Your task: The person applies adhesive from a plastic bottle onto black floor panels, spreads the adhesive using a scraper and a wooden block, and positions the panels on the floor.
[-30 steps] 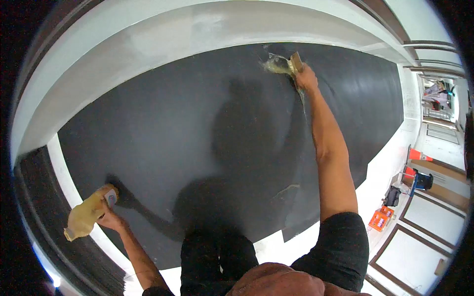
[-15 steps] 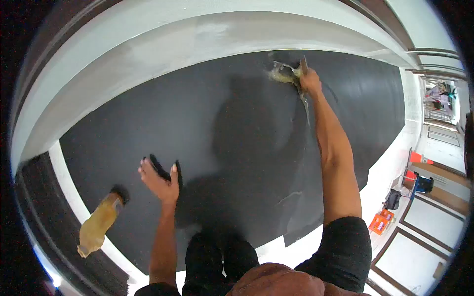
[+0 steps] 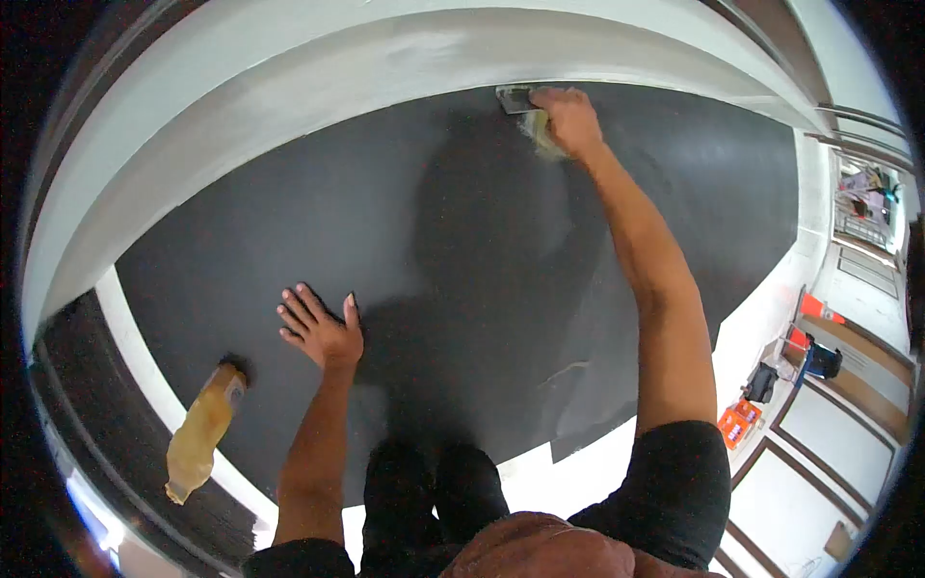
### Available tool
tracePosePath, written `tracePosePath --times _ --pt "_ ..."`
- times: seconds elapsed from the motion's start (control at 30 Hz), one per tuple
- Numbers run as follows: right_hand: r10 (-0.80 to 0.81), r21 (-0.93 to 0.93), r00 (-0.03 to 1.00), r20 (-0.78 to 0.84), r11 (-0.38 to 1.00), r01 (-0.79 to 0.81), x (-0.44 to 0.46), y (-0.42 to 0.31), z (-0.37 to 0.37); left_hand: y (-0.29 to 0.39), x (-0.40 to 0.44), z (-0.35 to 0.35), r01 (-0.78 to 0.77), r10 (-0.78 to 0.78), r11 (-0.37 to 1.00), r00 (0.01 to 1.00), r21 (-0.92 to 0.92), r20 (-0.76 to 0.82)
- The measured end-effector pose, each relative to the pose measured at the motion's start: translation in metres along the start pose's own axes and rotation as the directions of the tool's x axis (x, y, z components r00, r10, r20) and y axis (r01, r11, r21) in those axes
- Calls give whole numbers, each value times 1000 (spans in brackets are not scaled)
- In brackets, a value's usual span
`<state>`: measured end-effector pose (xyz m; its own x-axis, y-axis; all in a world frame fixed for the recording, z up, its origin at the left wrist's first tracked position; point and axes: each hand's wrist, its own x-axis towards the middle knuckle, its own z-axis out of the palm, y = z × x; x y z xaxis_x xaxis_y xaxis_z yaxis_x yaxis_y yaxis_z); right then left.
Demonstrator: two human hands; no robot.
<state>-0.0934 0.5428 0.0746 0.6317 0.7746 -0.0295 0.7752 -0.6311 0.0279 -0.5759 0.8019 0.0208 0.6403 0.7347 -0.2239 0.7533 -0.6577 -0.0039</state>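
Observation:
My right hand [image 3: 570, 118] grips a small flat spreader [image 3: 515, 99] at the far edge of a dark grey sheet [image 3: 337, 212]. The blade lies against the surface, close to the pale raised border. A smear of yellowish, glue-like paste [image 3: 542, 137] sits just below the spreader and my fingers. My left hand [image 3: 326, 329] rests palm down on the sheet with fingers spread, holding nothing. Left of it stands a clear plastic bottle [image 3: 204, 435] with yellowish contents, apart from the hand.
A pale curved wall [image 3: 385, 67] borders the sheet's far side. White floor [image 3: 761, 308] shows along the right edge. Farther right are orange boxes [image 3: 739, 424], a black bag [image 3: 761, 382], an orange cone [image 3: 820, 308] and panelled doors [image 3: 809, 482].
My right hand has moved up and left with the spreader, reaching the sheet's far edge; the paste is now more gathered. My left hand has shifted right and settled flat.

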Motion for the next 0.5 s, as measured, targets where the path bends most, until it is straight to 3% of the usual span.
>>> tracePosePath --times 0.07,0.13,0.2,0.23,0.3,0.33,0.4,0.5 --pt "-57 115 993 -99 991 68 2 9 10 0 -1 -2 -1 1 1000 1000 -7 -11" --pt "114 59 992 -55 992 -111 -16 18 7 1 -2 -4 -11 10 1000 1000 -29 -22" --pt "344 3 925 160 937 -349 -37 37 -2 3 -1 -4 -16 14 998 999 -63 -37" --pt "335 -1 928 163 941 -339 -37 45 -8 2 -1 -4 -6 4 998 999 -68 -32" --pt "647 -110 653 394 738 -666 -26 60 -20 5 0 -5 -15 9 996 998 -87 -66" --pt "644 -116 659 389 744 -659 -17 61 -17 6 1 -3 -7 1 995 998 -97 -65" --pt "532 105 742 407 780 -617 0 58 -3 3 -1 -3 -43 34 996 992 -75 -120" --pt "462 139 764 450 809 -571 26 22 4 5 0 -6 -37 29 997 993 -67 -115"
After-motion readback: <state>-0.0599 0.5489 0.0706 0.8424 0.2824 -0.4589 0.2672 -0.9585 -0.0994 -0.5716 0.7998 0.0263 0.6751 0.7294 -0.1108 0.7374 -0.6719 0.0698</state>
